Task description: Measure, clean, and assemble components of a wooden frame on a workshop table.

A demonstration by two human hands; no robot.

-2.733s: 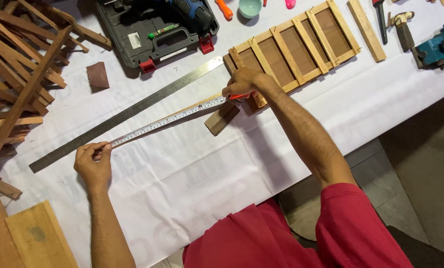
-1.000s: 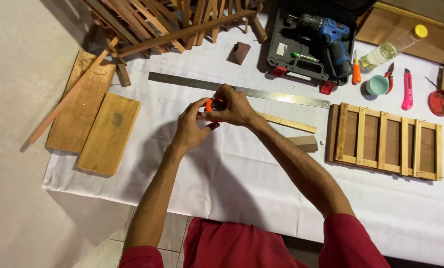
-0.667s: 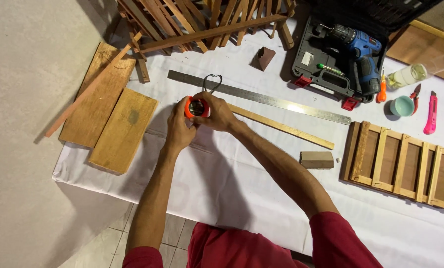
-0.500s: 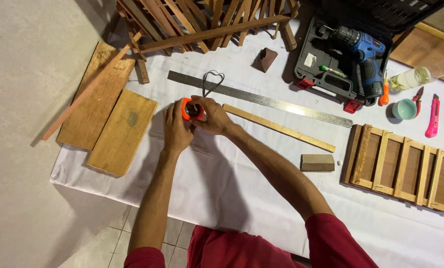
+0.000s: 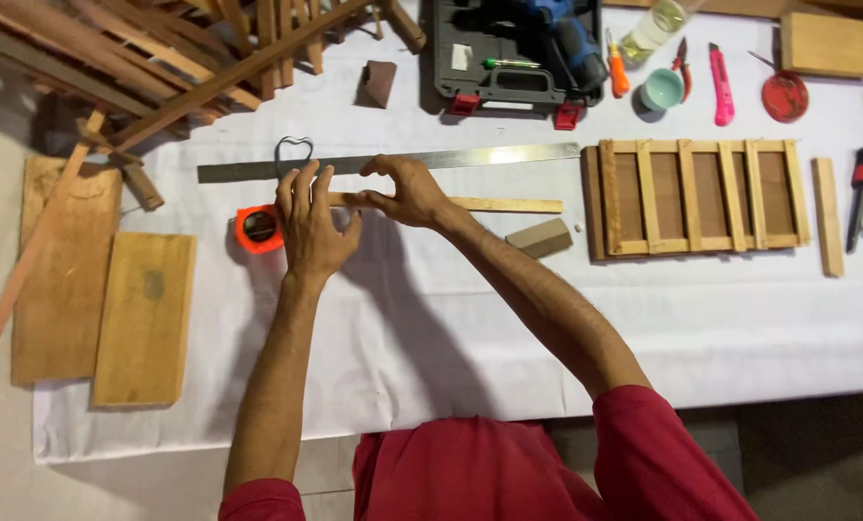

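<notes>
My right hand (image 5: 407, 191) pinches the left part of a thin wooden strip (image 5: 504, 205) that lies on the white cloth just below a long steel ruler (image 5: 451, 158). My left hand (image 5: 311, 232) rests flat with its fingers spread at the strip's left end, its fingertips near the ruler. An orange tape measure (image 5: 258, 229) lies on the cloth right beside my left hand, with nothing holding it. A dark wire loop (image 5: 293, 147) sits just above the ruler.
A slatted wooden frame (image 5: 697, 198) and a small wooden block (image 5: 539, 237) lie to the right. An open drill case (image 5: 508, 48), teal cup (image 5: 661, 90), pink cutter (image 5: 721, 69) and red lid (image 5: 785, 96) line the back. Planks (image 5: 147, 318) and piled slats (image 5: 161, 48) fill the left.
Both hands held the orange tape measure before. It now lies on the cloth, and my hands have moved to the wooden strip, the right one pinching it.
</notes>
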